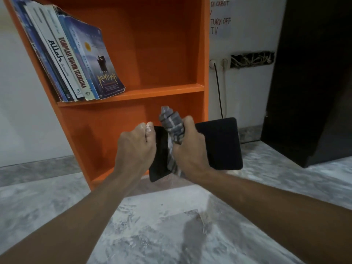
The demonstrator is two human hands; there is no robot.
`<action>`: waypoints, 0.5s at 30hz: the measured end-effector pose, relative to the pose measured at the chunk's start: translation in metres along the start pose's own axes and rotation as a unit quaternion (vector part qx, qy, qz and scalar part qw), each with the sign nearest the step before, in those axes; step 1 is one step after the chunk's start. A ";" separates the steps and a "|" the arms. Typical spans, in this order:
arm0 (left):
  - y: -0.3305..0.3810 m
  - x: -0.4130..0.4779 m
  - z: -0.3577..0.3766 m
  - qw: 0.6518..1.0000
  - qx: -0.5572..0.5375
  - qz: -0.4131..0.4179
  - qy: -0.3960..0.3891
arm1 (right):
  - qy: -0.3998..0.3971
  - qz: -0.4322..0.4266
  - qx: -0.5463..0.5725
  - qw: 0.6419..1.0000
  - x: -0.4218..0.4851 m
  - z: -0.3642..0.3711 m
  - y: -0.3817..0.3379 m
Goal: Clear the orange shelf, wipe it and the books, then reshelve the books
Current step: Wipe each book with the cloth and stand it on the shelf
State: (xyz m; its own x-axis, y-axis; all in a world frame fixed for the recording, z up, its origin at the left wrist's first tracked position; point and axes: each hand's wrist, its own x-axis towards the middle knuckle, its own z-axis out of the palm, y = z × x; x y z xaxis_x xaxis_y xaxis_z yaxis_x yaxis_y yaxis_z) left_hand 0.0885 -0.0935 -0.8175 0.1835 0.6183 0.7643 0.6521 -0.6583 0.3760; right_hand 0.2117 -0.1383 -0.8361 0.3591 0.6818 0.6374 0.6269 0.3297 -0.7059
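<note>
The orange shelf [163, 54] stands against the wall, tilted in my view. Several books [76, 60] lean to the left on its upper board; the compartment below them holds nothing I can see. In front of the lower compartment I hold a black book [221, 143] open or spread flat. My left hand [137, 147] grips its left edge. My right hand [188, 147] is closed around a grey checked cloth [173, 128], bunched and pressed against the middle of the black book.
Grey marbled floor [171, 225] lies beneath my arms. A dark cabinet [312, 73] stands to the right. On the white wall between are sockets with a black cable [219, 92] and a paper note [221, 20].
</note>
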 end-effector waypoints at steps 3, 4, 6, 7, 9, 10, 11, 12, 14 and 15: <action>-0.001 -0.003 -0.001 1.000 0.016 0.016 -0.005 | -0.145 0.072 -0.087 0.983 -0.053 0.008 0.028; -0.004 -0.004 -0.003 1.000 0.024 0.017 -0.004 | -0.202 0.099 -0.104 0.969 -0.075 0.009 0.037; -0.010 -0.003 -0.005 0.999 0.045 0.015 0.000 | -0.252 0.133 -0.104 0.953 -0.102 0.004 0.050; -0.011 -0.002 -0.006 0.998 0.057 0.014 0.001 | -0.237 0.138 -0.091 0.957 -0.103 -0.002 0.051; -0.014 -0.001 -0.006 0.997 0.074 0.014 -0.007 | -0.170 0.131 -0.059 0.975 -0.084 -0.015 0.046; -0.014 0.000 -0.004 0.997 0.079 0.012 -0.011 | -0.119 0.120 -0.047 0.984 -0.070 -0.021 0.040; -0.014 0.000 -0.002 0.996 0.082 0.003 -0.016 | -0.072 0.110 -0.038 0.990 -0.057 -0.026 0.033; -0.012 0.000 -0.001 0.996 0.083 -0.008 -0.021 | -0.044 0.096 -0.020 0.994 -0.045 -0.029 0.023; -0.008 0.003 0.004 0.995 0.082 -0.032 -0.035 | -0.072 0.075 0.053 0.993 -0.034 -0.025 0.007; -0.006 0.006 0.005 0.995 0.071 -0.051 -0.046 | -0.115 0.073 0.086 0.987 -0.034 -0.022 0.001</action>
State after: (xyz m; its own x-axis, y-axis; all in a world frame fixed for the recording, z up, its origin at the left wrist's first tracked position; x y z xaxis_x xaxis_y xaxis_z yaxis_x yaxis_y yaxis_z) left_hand 0.0894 -0.0839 -0.8177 0.1729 0.7194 0.6727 0.7673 -0.5266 0.3660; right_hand 0.2151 -0.1760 -0.8517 0.2587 0.8536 0.4522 0.4457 0.3098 -0.8399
